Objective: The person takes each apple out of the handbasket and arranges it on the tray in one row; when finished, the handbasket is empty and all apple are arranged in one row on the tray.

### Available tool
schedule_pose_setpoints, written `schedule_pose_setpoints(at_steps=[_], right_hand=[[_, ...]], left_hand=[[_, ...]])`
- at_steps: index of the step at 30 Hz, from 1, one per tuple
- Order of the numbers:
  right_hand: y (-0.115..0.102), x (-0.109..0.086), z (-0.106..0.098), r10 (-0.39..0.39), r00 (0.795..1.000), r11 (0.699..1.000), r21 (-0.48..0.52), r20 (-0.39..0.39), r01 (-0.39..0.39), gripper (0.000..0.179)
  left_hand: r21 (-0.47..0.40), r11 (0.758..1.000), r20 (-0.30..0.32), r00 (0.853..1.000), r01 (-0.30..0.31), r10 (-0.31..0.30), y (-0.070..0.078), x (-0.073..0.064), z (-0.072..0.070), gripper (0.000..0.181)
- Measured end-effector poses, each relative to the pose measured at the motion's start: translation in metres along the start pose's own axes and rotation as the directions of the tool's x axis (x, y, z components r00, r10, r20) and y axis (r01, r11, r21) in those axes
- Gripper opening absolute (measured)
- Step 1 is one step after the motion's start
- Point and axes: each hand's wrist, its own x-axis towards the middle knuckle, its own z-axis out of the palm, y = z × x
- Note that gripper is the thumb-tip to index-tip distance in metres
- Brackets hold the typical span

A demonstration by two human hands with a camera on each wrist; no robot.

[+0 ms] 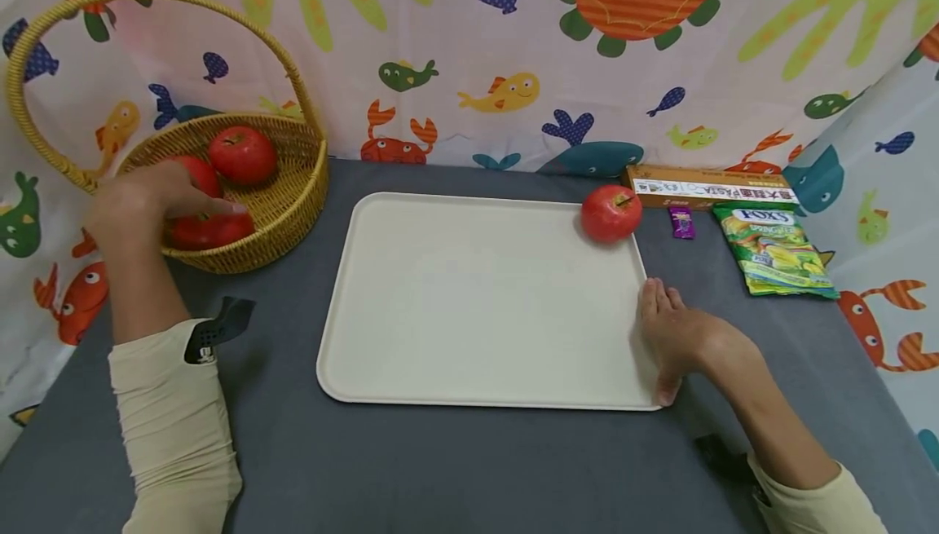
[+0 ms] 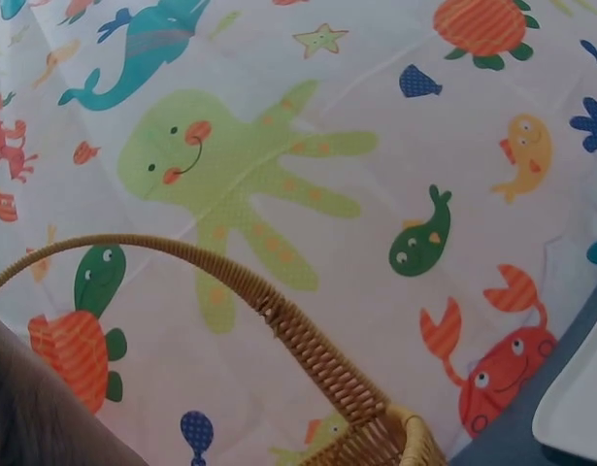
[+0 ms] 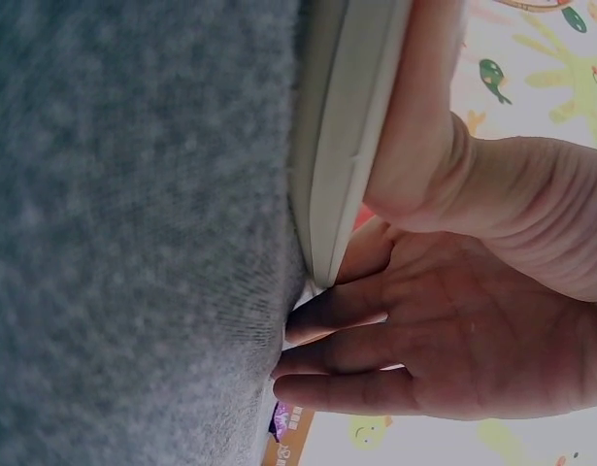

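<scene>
My left hand (image 1: pixel 147 200) reaches over the rim of the yellow wicker basket (image 1: pixel 293 216), among its red apples. Its thumb stretches between the front apple (image 1: pixel 213 231) and the apple behind it (image 1: pixel 200 175); the other fingers are hidden, so I cannot tell whether they grip one. Another apple (image 1: pixel 243 155) lies at the back of the basket. Along the right edge of the white tray (image 1: pixel 480 302) rests my right hand (image 1: pixel 685 338). The right wrist view shows its fingers (image 3: pixel 347 393) fairly straight, with the thumb side against the tray rim. One apple (image 1: pixel 611 214) sits at the tray's far right corner.
Beyond the tray's right corner lie a brown pasta box (image 1: pixel 711 187), a small purple packet (image 1: pixel 681 222) and a green snack bag (image 1: pixel 773 250). The basket's tall arched handle (image 1: pixel 293 73) rises near my left hand. A sea-animal patterned cloth (image 1: pixel 469 53) hangs behind the grey table.
</scene>
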Motion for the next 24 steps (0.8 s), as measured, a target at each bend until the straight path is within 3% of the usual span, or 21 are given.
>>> schedule_pose_setpoints(at_steps=[6, 16, 21, 24], right_hand=[[0.001, -0.002, 0.000, 0.005, 1.000, 1.000, 0.002, 0.000, -0.005, 0.166], [0.000, -0.002, 0.000, 0.003, 1.000, 1.000, 0.003, 0.000, -0.003, 0.165], [0.000, -0.002, -0.002, 0.008, 1.000, 1.000, -0.018, -0.008, -0.008, 0.165], [0.001, -0.002, -0.003, 0.013, 1.000, 1.000, -0.009, -0.005, -0.013, 0.166]], left_hand=[[0.021, 1.000, 0.034, 0.999, 0.001, -0.002, 0.001, 0.002, -0.001, 0.077], [0.029, 1.000, 0.044, 0.999, 0.000, -0.001, 0.005, 0.005, 0.002, 0.092], [0.030, 0.999, 0.095, 0.995, -0.023, 0.020, 0.005, 0.010, 0.004, 0.102], [0.043, 0.997, 0.128, 0.990, -0.065, 0.059, 0.005, 0.014, 0.004, 0.098]])
